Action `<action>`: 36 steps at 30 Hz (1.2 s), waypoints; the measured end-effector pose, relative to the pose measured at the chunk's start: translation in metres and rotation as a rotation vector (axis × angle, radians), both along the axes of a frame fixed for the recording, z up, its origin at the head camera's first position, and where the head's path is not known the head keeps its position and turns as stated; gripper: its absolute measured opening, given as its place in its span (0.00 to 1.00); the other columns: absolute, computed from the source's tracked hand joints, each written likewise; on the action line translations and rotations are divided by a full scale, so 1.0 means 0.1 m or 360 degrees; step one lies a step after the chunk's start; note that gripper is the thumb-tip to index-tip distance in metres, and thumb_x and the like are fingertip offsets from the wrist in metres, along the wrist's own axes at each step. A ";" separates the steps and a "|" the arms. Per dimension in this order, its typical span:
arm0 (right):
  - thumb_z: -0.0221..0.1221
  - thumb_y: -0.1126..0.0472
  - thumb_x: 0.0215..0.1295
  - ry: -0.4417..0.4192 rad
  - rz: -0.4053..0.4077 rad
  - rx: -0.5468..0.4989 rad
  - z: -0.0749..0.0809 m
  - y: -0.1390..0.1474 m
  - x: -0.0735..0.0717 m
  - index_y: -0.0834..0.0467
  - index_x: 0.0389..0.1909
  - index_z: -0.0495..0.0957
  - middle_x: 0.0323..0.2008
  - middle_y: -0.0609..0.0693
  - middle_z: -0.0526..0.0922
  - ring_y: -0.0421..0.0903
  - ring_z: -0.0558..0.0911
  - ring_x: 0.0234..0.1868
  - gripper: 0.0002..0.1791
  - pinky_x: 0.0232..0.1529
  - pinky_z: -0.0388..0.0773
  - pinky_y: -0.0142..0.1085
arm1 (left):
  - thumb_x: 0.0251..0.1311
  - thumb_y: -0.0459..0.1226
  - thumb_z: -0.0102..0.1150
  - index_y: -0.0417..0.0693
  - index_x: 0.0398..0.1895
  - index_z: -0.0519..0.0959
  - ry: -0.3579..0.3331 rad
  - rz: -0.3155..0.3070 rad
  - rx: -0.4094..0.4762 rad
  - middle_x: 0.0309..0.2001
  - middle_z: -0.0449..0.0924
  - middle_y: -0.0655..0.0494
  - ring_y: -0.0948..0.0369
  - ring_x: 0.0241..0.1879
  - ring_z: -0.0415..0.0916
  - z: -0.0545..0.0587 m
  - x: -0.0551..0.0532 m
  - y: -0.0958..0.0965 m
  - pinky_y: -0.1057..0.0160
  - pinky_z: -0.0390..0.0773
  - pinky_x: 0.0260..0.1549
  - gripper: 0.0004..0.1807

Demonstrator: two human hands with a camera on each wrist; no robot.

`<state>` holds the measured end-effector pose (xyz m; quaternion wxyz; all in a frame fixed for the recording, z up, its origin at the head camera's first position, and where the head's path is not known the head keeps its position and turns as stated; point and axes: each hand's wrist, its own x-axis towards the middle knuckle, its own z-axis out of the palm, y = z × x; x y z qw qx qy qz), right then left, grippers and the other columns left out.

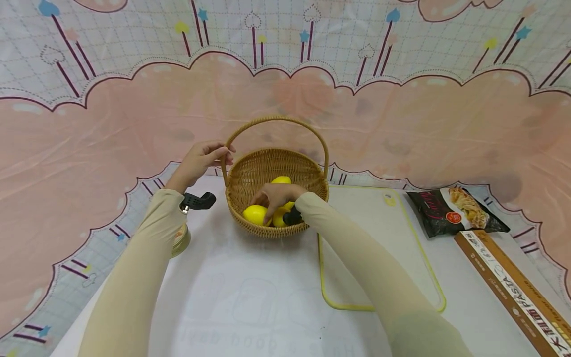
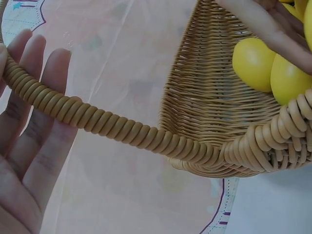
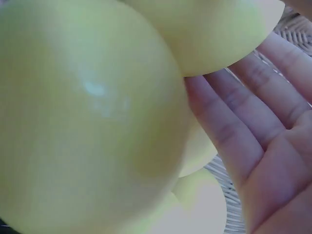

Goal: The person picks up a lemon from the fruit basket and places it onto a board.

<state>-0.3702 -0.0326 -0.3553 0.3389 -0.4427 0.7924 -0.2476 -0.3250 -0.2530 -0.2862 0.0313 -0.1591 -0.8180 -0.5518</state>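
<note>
A wicker basket with a tall arched handle stands on the white table, tilted so its inside faces me. Several yellow lemons lie in it. My left hand holds the left side of the handle, the fingers behind it and the thumb at the frame's edge in the left wrist view. Down inside the basket, my right hand is among the lemons. Its fingers are stretched out beside and behind them in the right wrist view, fingertips partly hidden by a lemon.
Right of the basket lies a white cutting board with a yellow-green edge, under my right forearm. Beyond it are a black food packet and a long brown pasta box. A round tin shows partly behind my left sleeve. Printed cloth hangs behind.
</note>
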 end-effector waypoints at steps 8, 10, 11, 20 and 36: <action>0.69 0.66 0.50 -0.0035 -0.0131 -0.0100 0.06 0.03 -0.05 0.60 0.59 0.73 0.60 0.56 0.75 0.50 0.74 0.61 0.32 0.61 0.71 0.36 | 0.70 0.40 0.46 0.35 0.46 0.76 0.0018 0.0020 0.0016 0.27 0.80 0.65 0.69 0.32 0.80 0.00 0.00 0.02 0.71 0.79 0.37 0.16; 0.69 0.66 0.50 -0.0029 -0.0163 -0.0120 0.06 0.04 -0.06 0.60 0.59 0.72 0.60 0.56 0.75 0.50 0.74 0.62 0.32 0.62 0.71 0.37 | 0.70 0.39 0.45 0.33 0.46 0.75 0.0035 0.0021 0.0016 0.27 0.79 0.66 0.69 0.32 0.80 0.00 0.00 0.03 0.72 0.79 0.37 0.17; 0.69 0.66 0.50 -0.0026 -0.0180 -0.0128 0.07 0.04 -0.07 0.60 0.59 0.72 0.60 0.56 0.75 0.50 0.74 0.62 0.32 0.62 0.71 0.37 | 0.70 0.39 0.45 0.31 0.47 0.75 0.0047 0.0020 0.0016 0.27 0.79 0.66 0.69 0.32 0.79 0.00 0.00 0.03 0.72 0.79 0.36 0.17; 0.69 0.63 0.50 0.0040 -0.0322 -0.0250 0.13 0.07 -0.13 0.60 0.61 0.70 0.61 0.56 0.74 0.51 0.73 0.62 0.35 0.63 0.70 0.38 | 0.70 0.39 0.45 0.32 0.46 0.75 0.0085 0.0031 0.0025 0.26 0.78 0.66 0.70 0.31 0.79 -0.04 -0.03 0.03 0.72 0.79 0.37 0.16; 0.68 0.65 0.52 -0.0058 -0.0485 -0.0615 0.40 0.22 -0.15 0.59 0.61 0.70 0.59 0.55 0.76 0.49 0.76 0.58 0.32 0.60 0.73 0.36 | 0.70 0.40 0.46 0.34 0.46 0.75 0.0066 0.0079 0.0049 0.27 0.79 0.65 0.68 0.31 0.79 -0.06 -0.06 0.03 0.72 0.80 0.35 0.16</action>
